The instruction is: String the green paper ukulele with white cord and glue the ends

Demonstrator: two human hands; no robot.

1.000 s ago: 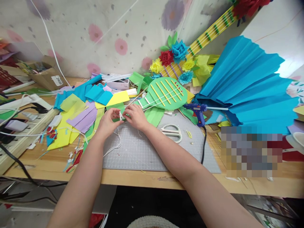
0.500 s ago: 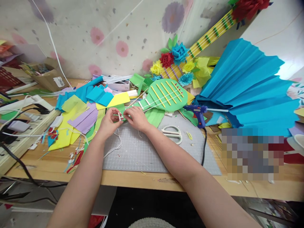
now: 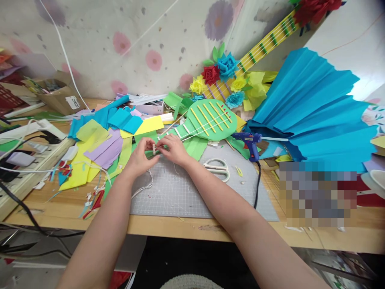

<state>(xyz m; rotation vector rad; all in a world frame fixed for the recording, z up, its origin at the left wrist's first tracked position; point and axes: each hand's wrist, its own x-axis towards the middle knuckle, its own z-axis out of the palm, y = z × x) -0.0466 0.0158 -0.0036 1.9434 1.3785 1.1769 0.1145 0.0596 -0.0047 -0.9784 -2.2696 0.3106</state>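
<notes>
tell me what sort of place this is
Probably a craft workspace, whether at home or in a studio I can't tell: a glue gun, scissors on a cutting mat, and scattered colored paper suggest it.

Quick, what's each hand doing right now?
Left hand: partly closed at the thin end of the green instrument; grip can't be told.
Right hand: fingers bent beside it; anything pinched is hidden.

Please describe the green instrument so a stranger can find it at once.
Find the grey mat. The green instrument lies at its far side, narrowing toward the right hand. Unlike the flowered yellow guitar behind, its green body bears yellow bars.
</notes>
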